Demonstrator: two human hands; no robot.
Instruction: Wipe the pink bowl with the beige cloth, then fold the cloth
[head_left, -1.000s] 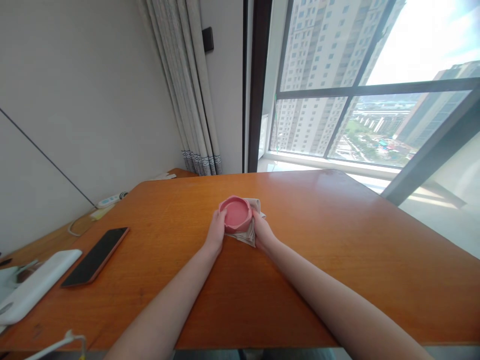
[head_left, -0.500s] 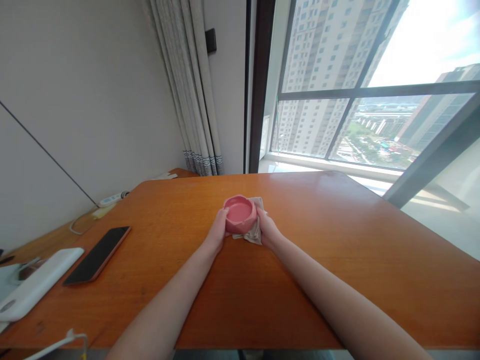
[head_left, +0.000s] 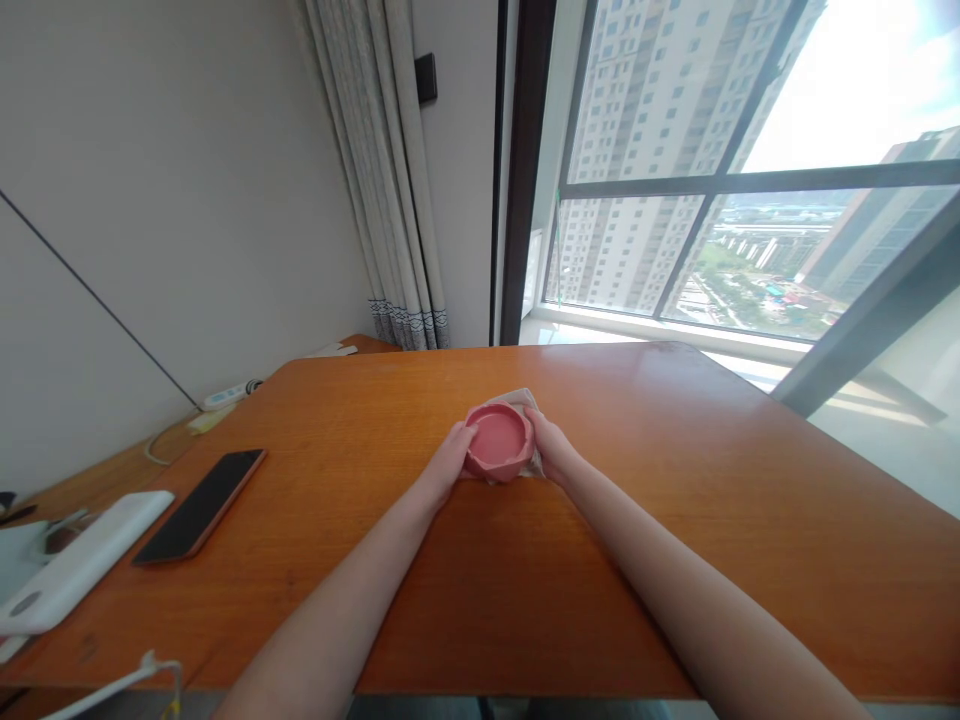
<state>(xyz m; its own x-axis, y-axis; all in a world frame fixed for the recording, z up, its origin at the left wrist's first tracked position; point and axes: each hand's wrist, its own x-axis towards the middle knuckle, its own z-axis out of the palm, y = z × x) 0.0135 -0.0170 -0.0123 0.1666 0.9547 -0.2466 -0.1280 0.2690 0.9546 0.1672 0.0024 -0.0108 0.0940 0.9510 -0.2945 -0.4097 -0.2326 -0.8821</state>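
A pink bowl (head_left: 499, 440) with a faceted outer wall is held between my two hands over the middle of the wooden table. My left hand (head_left: 453, 452) grips its left side, thumb at the rim. On the right side, my right hand (head_left: 550, 444) closes on the bowl, its thumb at the rim too. A pale cloth (head_left: 520, 398) is bunched behind and under the bowl, and a bit of it shows by my right fingers. Most of my fingers are hidden behind the bowl and cloth, so how much cloth each hand grips is unclear.
A phone (head_left: 201, 507) lies on the table (head_left: 675, 600) to the left, near a long white device (head_left: 90, 555). A white cable (head_left: 112, 688) crosses the near left edge. A power strip (head_left: 229, 395) rests by the wall. Beyond the table are a curtain and a window.
Both hands and the bowl have shifted slightly right and nearer. The bowl has turned a little, and the cloth now shows more behind it than on its right.
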